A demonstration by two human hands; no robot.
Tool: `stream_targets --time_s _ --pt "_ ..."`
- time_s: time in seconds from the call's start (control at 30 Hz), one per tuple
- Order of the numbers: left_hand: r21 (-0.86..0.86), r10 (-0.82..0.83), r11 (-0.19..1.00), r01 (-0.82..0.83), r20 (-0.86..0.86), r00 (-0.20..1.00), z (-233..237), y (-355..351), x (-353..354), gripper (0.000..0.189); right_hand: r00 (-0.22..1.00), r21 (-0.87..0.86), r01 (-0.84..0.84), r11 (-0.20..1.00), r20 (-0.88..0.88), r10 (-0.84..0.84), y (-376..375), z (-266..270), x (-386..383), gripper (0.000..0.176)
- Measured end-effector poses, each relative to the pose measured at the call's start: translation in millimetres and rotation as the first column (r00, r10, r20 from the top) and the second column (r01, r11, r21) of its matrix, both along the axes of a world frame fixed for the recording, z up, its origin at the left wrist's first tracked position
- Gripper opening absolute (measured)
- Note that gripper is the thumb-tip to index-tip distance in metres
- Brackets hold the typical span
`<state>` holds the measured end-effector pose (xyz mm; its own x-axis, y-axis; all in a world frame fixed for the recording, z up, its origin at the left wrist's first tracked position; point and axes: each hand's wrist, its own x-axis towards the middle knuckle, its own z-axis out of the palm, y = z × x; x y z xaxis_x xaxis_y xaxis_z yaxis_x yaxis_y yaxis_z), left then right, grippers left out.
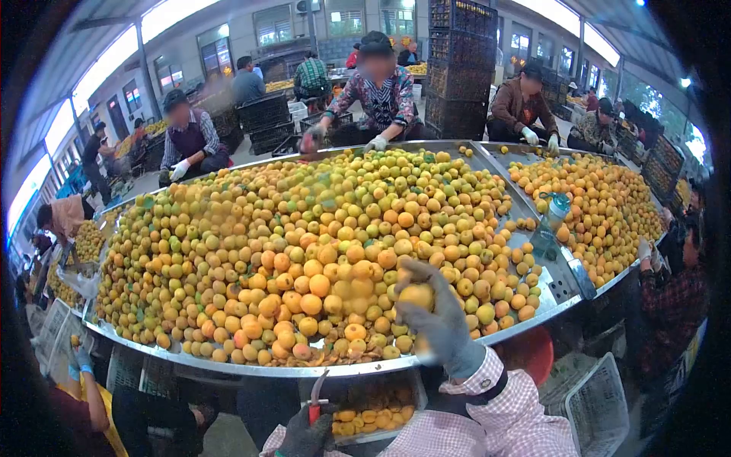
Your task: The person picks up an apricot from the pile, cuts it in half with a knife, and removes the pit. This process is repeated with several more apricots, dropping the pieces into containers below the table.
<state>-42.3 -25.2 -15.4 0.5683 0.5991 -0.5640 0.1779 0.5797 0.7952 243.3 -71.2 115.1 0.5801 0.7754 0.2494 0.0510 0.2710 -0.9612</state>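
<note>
My right hand (445, 320), in a grey glove, reaches over the near edge of the metal sorting table (251, 369). Its curled fingers and thumb close around a yellow apricot (416, 297), slightly blurred. Low in the view, below the table edge, my left hand (306, 436) wears a dark glove. It is closed on a small knife (314, 411) with a red handle and a curved blade pointing up. A large heap of yellow, orange and greenish apricots (304, 236) covers the table. Beneath its edge, a crate (420, 390) holds cut orange fruit pieces (373, 419).
A clear bottle (547, 228) with a teal lid stands on the metal divider, beside a second heap (594, 206). A red basin (529, 354) and a white plastic basket (598, 400) are at lower right. Several gloved people sit around the table; dark crates (459, 84) are stacked behind.
</note>
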Motion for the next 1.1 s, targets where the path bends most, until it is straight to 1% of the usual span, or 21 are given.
stream_targets --time_s 0.03,0.07,0.1,0.13,0.17,0.23,0.3,0.37,0.43,0.5,0.57,0.6,0.63,0.67,0.73,0.77,0.8,0.87,0.93,1.03,1.1 --pt "0.034 -0.002 0.999 0.002 -0.014 1.000 -0.8 1.0 -1.2 0.055 0.977 0.144 0.082 0.986 0.185 -0.108 10.0 8.2 5.8 0.041" --pt "0.062 -0.006 0.998 0.008 -0.028 1.000 -3.5 2.0 -1.4 0.053 0.938 0.096 0.138 0.986 0.306 -0.161 21.6 11.9 14.7 0.044" --pt "0.084 -0.010 0.996 0.013 -0.042 0.999 -6.7 3.2 -1.5 0.052 0.935 0.104 0.148 0.983 0.309 -0.174 30.4 3.7 20.9 0.044" --pt "0.101 -0.016 0.995 0.021 -0.055 0.998 -8.5 4.0 -2.9 0.050 0.997 -0.085 0.038 0.996 0.070 -0.032 39.8 -7.4 27.0 0.042" --pt "0.116 -0.026 0.993 0.034 -0.069 0.997 -10.6 4.7 -3.0 0.049 0.979 -0.237 -0.120 0.964 -0.191 0.075 45.7 -13.9 29.8 0.040" --pt "0.148 -0.055 0.987 0.070 -0.102 0.993 -13.9 6.2 -4.6 0.046 0.994 -0.429 -0.110 0.897 -0.052 0.097 39.2 -35.8 13.5 0.038" --pt "0.183 -0.094 0.976 0.118 -0.137 0.986 -16.4 9.5 -3.4 0.044 0.962 -0.460 -0.274 0.844 -0.150 0.230 31.4 -108.1 6.6 0.039" --pt "0.260 -0.147 0.947 0.190 -0.176 0.973 -20.0 10.8 -2.1 0.041 0.941 -0.634 -0.337 0.696 -0.248 0.230 3.9 -73.0 -19.3 0.040" --pt "0.386 -0.212 0.876 0.289 -0.231 0.950 -24.5 14.0 1.8 0.039 0.842 -0.444 -0.508 0.739 -0.436 0.316 -14.9 -127.9 -30.2 0.046" --pt "0.521 -0.269 0.761 0.386 -0.287 0.919 -31.8 19.3 6.9 0.037 0.840 -0.396 -0.487 0.778 -0.456 0.294 -32.9 -123.4 -48.3 0.048" --pt "0.659 -0.317 0.588 0.469 -0.346 0.883 -43.8 22.2 12.5 0.035 0.838 -0.349 -0.460 0.816 -0.474 0.269 -50.9 -118.3 -63.6 0.051" --pt "0.714 -0.339 0.492 0.498 -0.370 0.865 -49.4 22.4 14.8 0.034 0.930 -0.339 -0.351 0.873 -0.233 0.284 -58.0 -117.9 -68.3 0.044" --pt "0.760 -0.357 0.395 0.516 -0.391 0.848 -56.5 22.1 16.2 0.033 0.963 -0.297 -0.247 0.922 0.027 0.267 -63.2 -116.8 -71.5 0.038" --pt "0.797 -0.376 0.298 0.525 -0.407 0.832 -61.3 20.1 17.8 0.032 0.966 -0.273 -0.200 0.941 0.105 0.235 -66.9 -115.8 -75.6 0.037" --pt "0.824 -0.383 0.178 0.538 -0.446 0.809 -67.3 12.5 16.9 0.032 0.964 -0.288 -0.248 0.925 -0.169 0.205 -70.9 -114.7 -85.4 0.035" --pt "0.822 -0.376 0.133 0.553 -0.475 0.796 -63.7 7.3 16.5 0.032 0.919 -0.281 -0.287 0.916 -0.350 0.181 -73.3 -112.8 -89.9 0.034" --pt "0.818 -0.367 0.094 0.567 -0.501 0.784 -59.3 1.5 15.4 0.032 0.868 -0.262 -0.314 0.913 -0.469 0.164 -75.7 -112.0 -94.1 0.033" --pt "0.809 -0.356 0.030 0.587 -0.540 0.762 -52.6 -7.4 12.8 0.033 0.785 -0.225 -0.341 0.913 -0.603 0.145 -81.2 -108.9 -101.1 0.031" --pt "0.802 -0.331 -0.022 0.597 -0.569 0.753 -48.9 -15.0 7.9 0.034 0.734 -0.201 -0.362 0.910 -0.663 0.146 -84.8 -104.9 -104.7 0.029" --pt "0.783 -0.275 -0.084 0.617 -0.613 0.741 -48.1 -23.3 4.0 0.036 0.717 -0.197 -0.379 0.904 -0.680 0.153 -89.9 -108.5 -110.7 0.027" --pt "0.808 -0.327 -0.044 0.588 -0.568 0.756 -36.3 -27.7 7.1 0.037 0.811 -0.259 -0.347 0.901 -0.565 0.150 -88.2 -112.3 -111.0 0.021"
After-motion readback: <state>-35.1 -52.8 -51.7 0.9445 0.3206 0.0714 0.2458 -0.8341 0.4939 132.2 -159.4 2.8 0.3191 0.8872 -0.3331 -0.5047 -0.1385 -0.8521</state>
